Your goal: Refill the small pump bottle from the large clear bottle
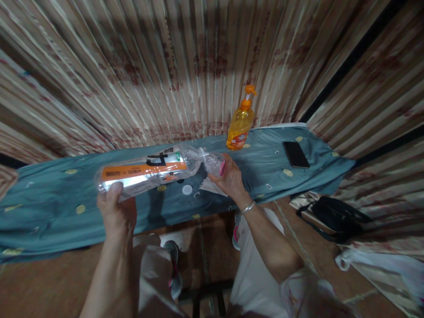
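Note:
My left hand grips the base end of a large clear plastic bottle with an orange and silver label. The bottle lies tilted above the cloth, its neck pointing right. In my right hand is a small clear plastic bottle with a pink spot at its base end. The two necks meet or nearly meet; I cannot tell whether they touch. Below them a white round cap lies on the cloth. A whitish paper-like piece is partly hidden under my right hand.
A green-blue cloth covers the narrow table. At the back stands a pump bottle of orange liquid; a black phone lies to its right. Patterned curtains hang behind. On the floor at right are a black bag and a white bag.

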`<action>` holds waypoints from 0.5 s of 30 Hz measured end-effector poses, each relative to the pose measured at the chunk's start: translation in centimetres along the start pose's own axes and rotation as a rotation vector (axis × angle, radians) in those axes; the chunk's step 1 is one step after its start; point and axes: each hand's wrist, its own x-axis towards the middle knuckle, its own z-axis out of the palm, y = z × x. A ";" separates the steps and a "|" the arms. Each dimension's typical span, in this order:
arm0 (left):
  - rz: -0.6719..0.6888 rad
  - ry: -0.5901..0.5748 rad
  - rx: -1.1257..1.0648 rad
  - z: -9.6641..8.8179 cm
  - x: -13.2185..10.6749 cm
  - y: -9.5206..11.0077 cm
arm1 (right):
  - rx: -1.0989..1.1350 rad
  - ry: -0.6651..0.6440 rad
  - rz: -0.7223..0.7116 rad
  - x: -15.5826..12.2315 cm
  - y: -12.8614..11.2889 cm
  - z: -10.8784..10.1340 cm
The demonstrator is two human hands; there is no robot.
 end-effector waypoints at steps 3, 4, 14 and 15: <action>-0.004 0.027 0.009 0.1 0.0 0.0 | 0.007 0.004 -0.006 0.0 0.0 0.0; -0.005 0.029 0.011 0.2 0.0 0.0 | 0.007 0.006 -0.009 0.0 0.0 0.0; 0.009 0.005 0.018 0.0 0.1 -0.1 | -0.003 0.017 -0.015 0.0 0.1 0.2; 0.011 0.005 0.016 0.0 0.1 -0.1 | 0.001 0.023 -0.017 0.0 0.1 0.2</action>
